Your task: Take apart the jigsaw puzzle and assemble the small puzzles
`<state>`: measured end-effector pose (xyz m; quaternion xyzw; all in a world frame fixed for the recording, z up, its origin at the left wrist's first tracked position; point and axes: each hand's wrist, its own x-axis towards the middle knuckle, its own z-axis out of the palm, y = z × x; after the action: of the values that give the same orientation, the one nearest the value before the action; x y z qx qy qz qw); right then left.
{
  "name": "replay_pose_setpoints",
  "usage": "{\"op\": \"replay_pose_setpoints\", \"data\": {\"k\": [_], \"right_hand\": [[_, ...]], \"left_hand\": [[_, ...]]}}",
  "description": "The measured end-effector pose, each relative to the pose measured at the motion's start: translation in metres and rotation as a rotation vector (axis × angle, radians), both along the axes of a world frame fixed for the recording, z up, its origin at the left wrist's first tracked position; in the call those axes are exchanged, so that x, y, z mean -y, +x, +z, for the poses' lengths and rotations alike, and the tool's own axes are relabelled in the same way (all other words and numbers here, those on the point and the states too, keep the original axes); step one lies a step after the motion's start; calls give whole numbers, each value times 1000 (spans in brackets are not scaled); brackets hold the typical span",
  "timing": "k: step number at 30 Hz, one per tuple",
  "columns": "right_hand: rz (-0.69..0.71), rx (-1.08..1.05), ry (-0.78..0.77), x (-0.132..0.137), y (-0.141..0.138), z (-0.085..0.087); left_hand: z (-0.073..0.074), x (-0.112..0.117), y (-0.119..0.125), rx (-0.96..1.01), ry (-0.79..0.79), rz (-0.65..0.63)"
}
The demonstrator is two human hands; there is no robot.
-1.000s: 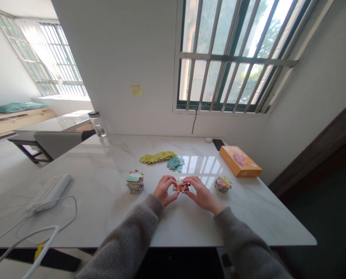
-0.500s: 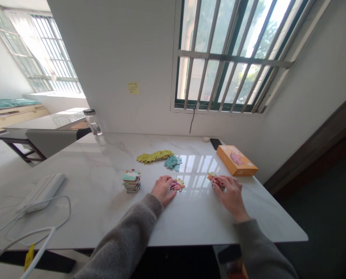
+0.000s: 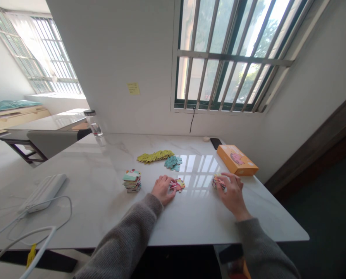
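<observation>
Near the orange box (image 3: 236, 159), our right hand (image 3: 233, 193) narrowly grips stacked puzzle pieces (image 3: 218, 182); our open left hand (image 3: 162, 190) steadies joined pieces (image 3: 177, 185).

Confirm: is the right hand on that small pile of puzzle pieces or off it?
On it: the right hand touches the small pile of jigsaw pieces, its fingers curving over the pile's far side.

Daylight pours through barred windows (image 3: 231, 54) set in white walls (image 3: 109, 58); a low wooden bench (image 3: 16, 111) with a teal cushion (image 3: 11, 104) stands beyond the marble desk (image 3: 88, 170).
</observation>
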<state>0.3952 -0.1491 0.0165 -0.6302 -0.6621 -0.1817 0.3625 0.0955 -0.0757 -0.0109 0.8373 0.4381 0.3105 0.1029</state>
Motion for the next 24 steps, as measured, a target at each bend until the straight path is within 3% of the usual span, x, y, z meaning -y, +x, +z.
{"op": "replay_pose_setpoints", "data": {"k": [6,11,16,20,24], "right_hand": [[556,-27,-263,-10,-69,13],[720,-141,-388,-17,-88,10],[638,-150,-322,-13,-80,0],[413,-113,-132,-7,-68,-4],[139,-120,39,-2,-39,-6]], "left_hand": [[3,0,-5,145,88,-141],[7,5,-6,259,70,-220],[5,5,-5,233,30,-277],[-2,1,-5,116,30,-242],[-8,-1,-2,-33,24,-201]]}}
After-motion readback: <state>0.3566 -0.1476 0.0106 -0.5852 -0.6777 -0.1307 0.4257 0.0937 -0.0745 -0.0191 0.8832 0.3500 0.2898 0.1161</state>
